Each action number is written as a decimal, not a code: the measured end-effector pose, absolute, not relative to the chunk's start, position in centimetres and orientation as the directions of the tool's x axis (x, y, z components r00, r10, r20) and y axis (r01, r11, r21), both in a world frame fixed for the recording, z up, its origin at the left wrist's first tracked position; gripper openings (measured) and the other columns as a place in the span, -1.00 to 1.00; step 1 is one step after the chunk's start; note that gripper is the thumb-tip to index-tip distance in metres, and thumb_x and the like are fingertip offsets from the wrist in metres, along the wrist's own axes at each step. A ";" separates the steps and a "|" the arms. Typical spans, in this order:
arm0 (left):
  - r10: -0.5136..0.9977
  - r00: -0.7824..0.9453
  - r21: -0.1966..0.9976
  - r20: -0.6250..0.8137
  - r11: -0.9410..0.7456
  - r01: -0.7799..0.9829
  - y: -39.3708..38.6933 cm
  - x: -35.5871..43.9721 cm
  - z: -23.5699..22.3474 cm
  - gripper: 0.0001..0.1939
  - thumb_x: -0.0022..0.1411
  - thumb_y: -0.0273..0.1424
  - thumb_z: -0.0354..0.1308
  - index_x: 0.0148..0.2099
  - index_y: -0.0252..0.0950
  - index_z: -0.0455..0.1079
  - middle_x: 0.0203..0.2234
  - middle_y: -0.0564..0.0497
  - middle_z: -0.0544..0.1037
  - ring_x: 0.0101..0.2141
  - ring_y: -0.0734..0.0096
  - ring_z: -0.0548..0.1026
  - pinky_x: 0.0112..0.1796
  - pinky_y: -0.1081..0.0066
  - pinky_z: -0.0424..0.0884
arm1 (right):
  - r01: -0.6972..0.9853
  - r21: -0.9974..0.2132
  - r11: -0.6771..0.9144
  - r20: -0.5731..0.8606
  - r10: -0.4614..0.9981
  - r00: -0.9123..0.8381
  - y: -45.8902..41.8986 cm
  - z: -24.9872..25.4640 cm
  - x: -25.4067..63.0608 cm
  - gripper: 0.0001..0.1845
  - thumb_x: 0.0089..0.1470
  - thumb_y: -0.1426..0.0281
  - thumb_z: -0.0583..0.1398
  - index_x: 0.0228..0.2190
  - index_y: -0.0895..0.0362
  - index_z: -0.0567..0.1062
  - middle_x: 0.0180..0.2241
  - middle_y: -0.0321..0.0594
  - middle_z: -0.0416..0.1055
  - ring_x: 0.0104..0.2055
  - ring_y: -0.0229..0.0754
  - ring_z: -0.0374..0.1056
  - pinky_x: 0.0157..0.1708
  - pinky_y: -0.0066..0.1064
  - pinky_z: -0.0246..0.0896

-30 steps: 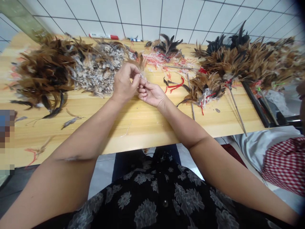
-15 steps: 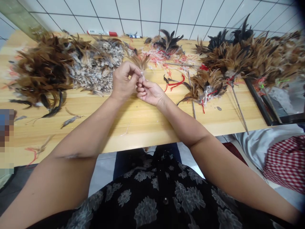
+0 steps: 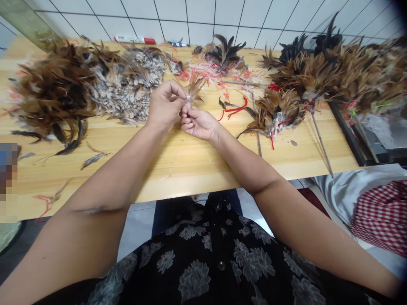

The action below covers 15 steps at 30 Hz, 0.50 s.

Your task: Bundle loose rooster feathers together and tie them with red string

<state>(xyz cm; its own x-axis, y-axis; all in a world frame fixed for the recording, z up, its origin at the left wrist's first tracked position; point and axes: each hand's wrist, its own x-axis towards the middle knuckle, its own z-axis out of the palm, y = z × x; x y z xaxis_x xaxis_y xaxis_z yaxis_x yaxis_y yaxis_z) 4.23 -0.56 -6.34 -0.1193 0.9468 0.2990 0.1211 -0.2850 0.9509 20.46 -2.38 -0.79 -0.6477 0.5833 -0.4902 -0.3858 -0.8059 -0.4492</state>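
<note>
My left hand (image 3: 165, 106) and my right hand (image 3: 199, 123) meet over the middle of a wooden table (image 3: 197, 159). Together they pinch the quill ends of a small bunch of brown feathers (image 3: 194, 88), whose tips fan up and away from me. The fingers of both hands are closed round the bunch's base. A large pile of brown and speckled grey feathers (image 3: 89, 89) lies just left of my left hand.
Feather dusters on thin sticks (image 3: 305, 84) lie at the right. Red string scraps (image 3: 233, 110) and black feathers (image 3: 227, 53) are scattered behind my hands. A marker (image 3: 135, 40) rests at the far edge. A person in red-checked cloth (image 3: 381, 216) sits at right.
The small feather bunch has tilted to the right and sits a little lower between my fingers. Both hands stay together in nearly the same place.
</note>
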 end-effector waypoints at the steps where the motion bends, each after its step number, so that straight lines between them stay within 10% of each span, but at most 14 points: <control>1: 0.946 -0.116 0.948 0.303 -0.287 0.137 -0.5 4.1 -6.4 -0.45 0.37 -0.03 0.63 -0.20 -0.05 0.27 -0.29 0.02 0.66 0.13 -0.03 0.75 -0.02 0.09 0.71 | -0.394 -0.456 -0.798 -0.490 0.595 -0.636 -2.4 -0.8 20.3 -0.43 0.86 0.37 0.00 -0.35 0.13 0.34 -0.47 -0.51 0.20 -0.59 -0.54 0.09 -0.57 -0.73 -0.02; 15: 0.951 -0.048 0.935 0.305 -0.289 0.207 -1.2 4.0 -5.0 -0.46 0.48 0.03 0.55 -0.18 -0.07 0.27 -0.18 0.00 0.72 0.23 0.00 0.71 0.21 -0.08 0.71 | -0.438 -0.563 -0.701 -0.463 0.706 -0.536 -2.2 -2.1 19.1 -0.54 0.73 0.31 0.32 -0.30 0.08 0.36 -0.52 -0.59 0.17 -0.58 -0.51 0.01 -0.55 -0.74 -0.06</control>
